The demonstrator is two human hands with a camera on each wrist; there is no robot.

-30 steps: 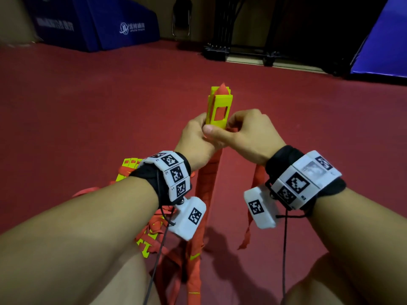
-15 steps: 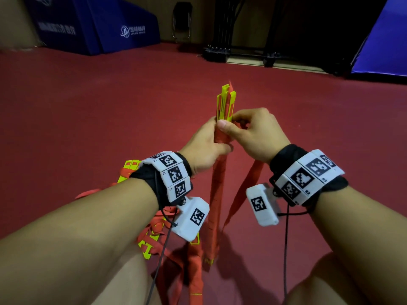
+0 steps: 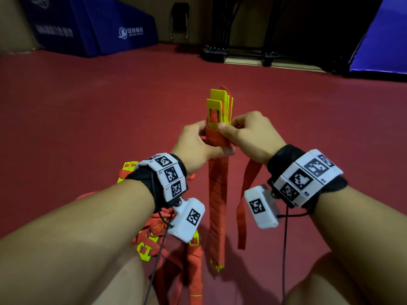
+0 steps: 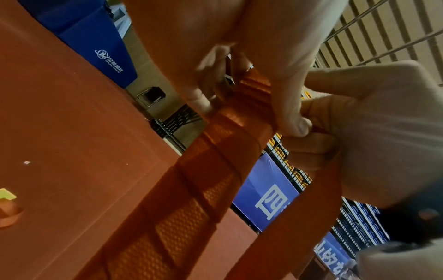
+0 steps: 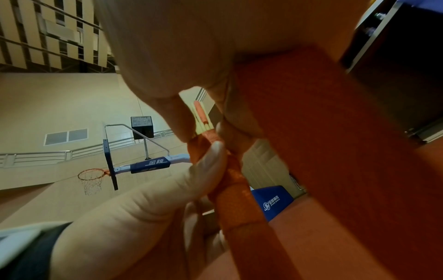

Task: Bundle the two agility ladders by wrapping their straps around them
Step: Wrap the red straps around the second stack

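Observation:
I hold one agility ladder upright as a bundle (image 3: pixel 217 194): stacked yellow rungs (image 3: pixel 219 108) at the top, orange strap wound down its length. My left hand (image 3: pixel 198 144) grips the bundle just below the rung tops. My right hand (image 3: pixel 248 133) pinches the orange strap (image 3: pixel 246 194) against the bundle's upper end; the strap's loose tail hangs down on the right. The left wrist view shows the wound bundle (image 4: pixel 203 189) and both hands' fingers on it. The second ladder (image 3: pixel 154 236) lies loose on the floor under my left forearm, a tangle of orange strap and yellow rungs.
Red sports floor (image 3: pixel 88 117) all round. Blue padded blocks (image 3: pixel 99 25) stand at the back left, a dark metal rack base (image 3: pixel 237 53) at the back middle, and a blue mat (image 3: pixel 383 40) at the back right. My knees sit at the bottom edge.
The bundle has turned in my hands, so the flat rung faces now show again. The strap has gone round the top once more, and its hanging tail has swung right.

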